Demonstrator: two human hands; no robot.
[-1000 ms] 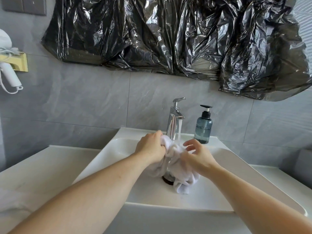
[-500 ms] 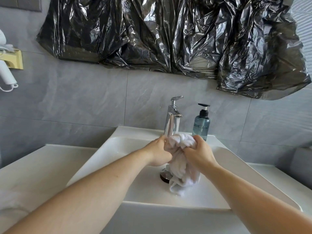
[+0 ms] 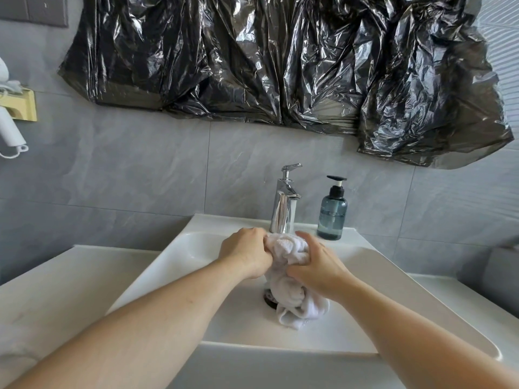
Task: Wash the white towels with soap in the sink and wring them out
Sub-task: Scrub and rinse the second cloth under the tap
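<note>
Hands first: my left hand (image 3: 247, 252) and right hand (image 3: 318, 269) both clutch a bunched white towel (image 3: 289, 276) over the sink (image 3: 179, 265), fingers curled into the cloth from either side. I see the top of the towel bulging up between the two hands, while its lower end hangs in a twisted wad that reaches down to the basin floor, just beside the dark drain (image 3: 268, 297) and partly covering it. Directly behind the hands stands a chrome faucet (image 3: 284, 204) on the back ledge of the sink; whether water runs from it I cannot tell. Just to the right of the faucet, on the same ledge, a blue-grey soap bottle (image 3: 332, 213) with a black pump stands upright. White counter (image 3: 53, 287) flanks the basin on both sides. Above, crumpled black plastic sheeting (image 3: 280, 66) hangs across the grey tiled wall (image 3: 134, 175), and a white hair dryer (image 3: 8, 127) sits in a yellow holder (image 3: 26, 106) at the far left edge.
</note>
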